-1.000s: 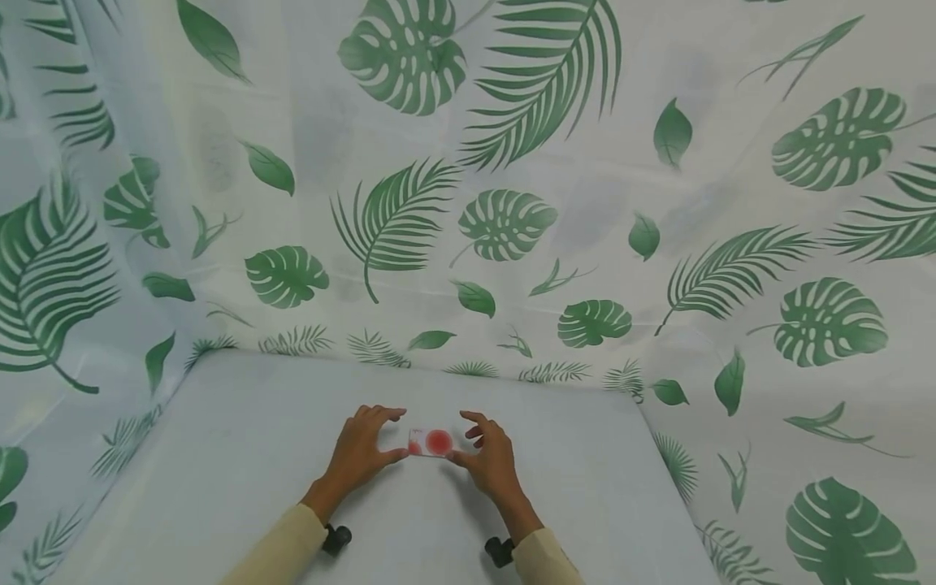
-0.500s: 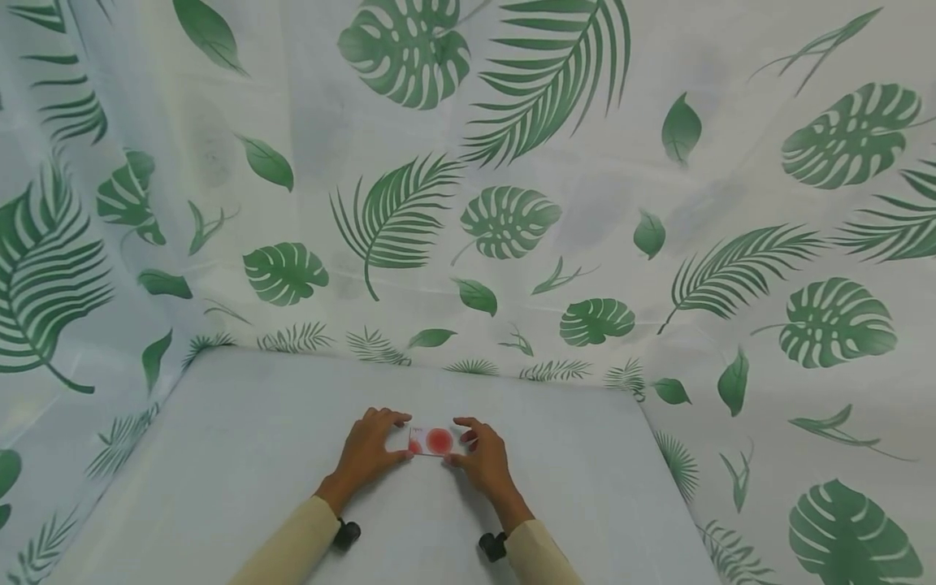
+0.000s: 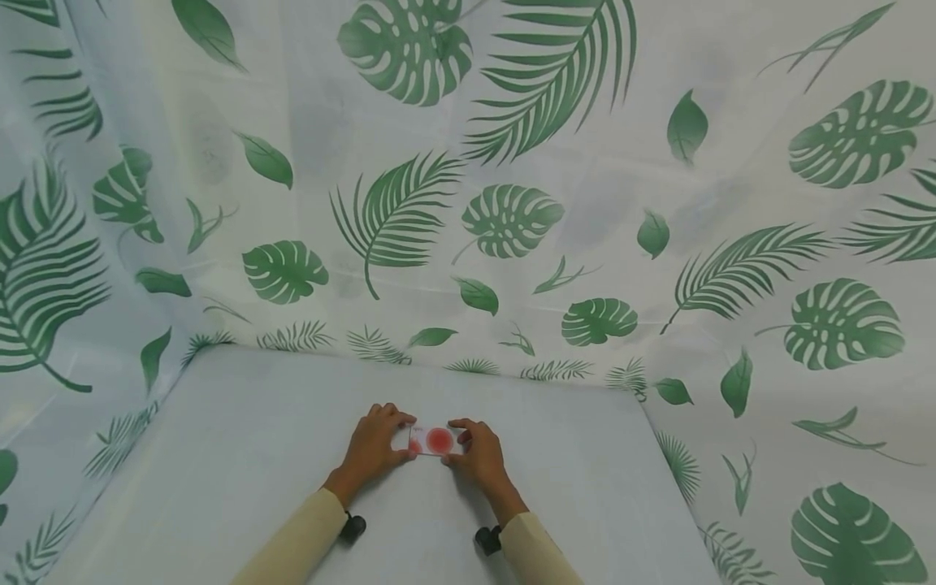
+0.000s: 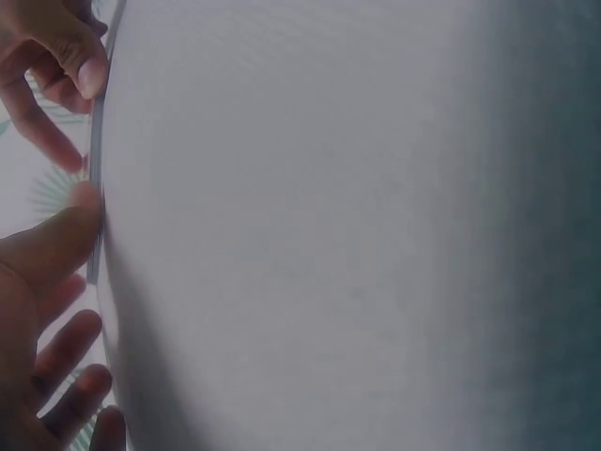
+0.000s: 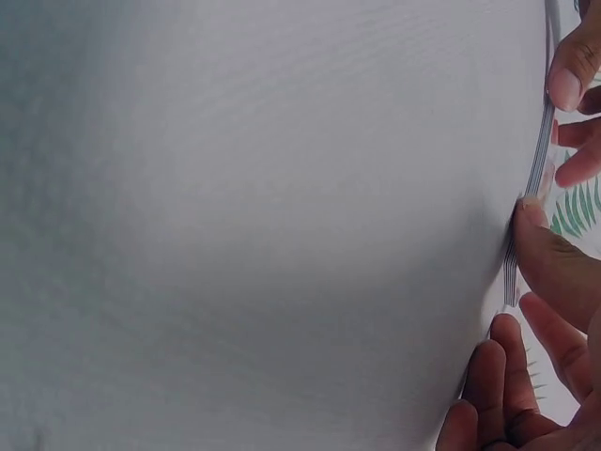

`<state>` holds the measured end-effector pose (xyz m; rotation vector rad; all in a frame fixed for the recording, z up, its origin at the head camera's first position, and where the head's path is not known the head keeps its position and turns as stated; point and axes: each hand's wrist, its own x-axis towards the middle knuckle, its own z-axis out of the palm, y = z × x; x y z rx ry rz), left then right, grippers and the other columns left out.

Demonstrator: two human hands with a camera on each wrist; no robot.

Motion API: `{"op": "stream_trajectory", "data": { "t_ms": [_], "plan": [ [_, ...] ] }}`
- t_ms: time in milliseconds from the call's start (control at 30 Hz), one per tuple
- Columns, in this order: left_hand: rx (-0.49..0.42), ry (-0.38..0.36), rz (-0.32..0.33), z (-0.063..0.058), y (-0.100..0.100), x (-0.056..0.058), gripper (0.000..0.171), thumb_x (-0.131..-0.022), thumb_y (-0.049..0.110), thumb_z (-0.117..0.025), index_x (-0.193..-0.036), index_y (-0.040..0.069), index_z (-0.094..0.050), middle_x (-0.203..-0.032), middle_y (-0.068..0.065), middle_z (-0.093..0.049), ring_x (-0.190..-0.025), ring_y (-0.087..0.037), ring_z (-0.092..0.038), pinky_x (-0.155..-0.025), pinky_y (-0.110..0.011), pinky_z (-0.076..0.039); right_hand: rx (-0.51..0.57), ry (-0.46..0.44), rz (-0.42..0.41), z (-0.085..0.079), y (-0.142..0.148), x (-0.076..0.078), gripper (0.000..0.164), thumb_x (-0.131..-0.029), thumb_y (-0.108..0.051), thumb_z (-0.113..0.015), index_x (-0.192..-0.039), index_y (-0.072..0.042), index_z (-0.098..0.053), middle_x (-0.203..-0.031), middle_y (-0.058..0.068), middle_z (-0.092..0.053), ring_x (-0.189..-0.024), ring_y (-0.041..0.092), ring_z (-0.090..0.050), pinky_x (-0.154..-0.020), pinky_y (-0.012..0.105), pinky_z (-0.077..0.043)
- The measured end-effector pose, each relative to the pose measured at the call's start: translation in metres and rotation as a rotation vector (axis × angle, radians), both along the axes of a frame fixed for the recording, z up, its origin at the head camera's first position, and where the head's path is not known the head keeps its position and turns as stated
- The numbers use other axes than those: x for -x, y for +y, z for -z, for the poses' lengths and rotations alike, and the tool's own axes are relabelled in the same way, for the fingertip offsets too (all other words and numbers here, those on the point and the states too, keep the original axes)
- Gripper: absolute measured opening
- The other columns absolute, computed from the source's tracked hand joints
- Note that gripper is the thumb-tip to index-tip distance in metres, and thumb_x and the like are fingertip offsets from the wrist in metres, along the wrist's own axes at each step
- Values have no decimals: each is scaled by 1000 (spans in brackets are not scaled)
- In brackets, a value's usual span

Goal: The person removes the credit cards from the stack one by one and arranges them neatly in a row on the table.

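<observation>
A leaf-print curtain (image 3: pixel 512 203) hangs behind the white table (image 3: pixel 241 455). On the table, near its front middle, lies a small card (image 3: pixel 435 441) — flat, its long axis running left to right, pale with a red disc. The left hand (image 3: pixel 373 447) pinches the card's left end, the right hand (image 3: pixel 477 453) its right end — fingers curled on its edges.

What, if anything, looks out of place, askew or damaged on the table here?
Nothing stands out. The small card with the red dot lies flat and whole on the table, held at its ends between the left hand and the right hand.
</observation>
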<state>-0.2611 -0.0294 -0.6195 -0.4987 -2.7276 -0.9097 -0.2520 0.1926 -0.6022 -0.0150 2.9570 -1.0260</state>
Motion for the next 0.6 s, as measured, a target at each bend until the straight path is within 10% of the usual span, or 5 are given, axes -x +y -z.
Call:
{"op": "stream_trajectory", "data": {
  "t_ms": [600],
  "plan": [
    [-6,9,18,-5,-1,0,46,-76,24,-97,-115,14,-76,-103,-3,-68,-98,-20,-55,-82,-40,-48,37,-2,-25,-10,-2,-2,51,-79,-9,-93,-124,-18,-72,-101,6,-67,-89,18,-56,-80,34,-51]
  ]
}}
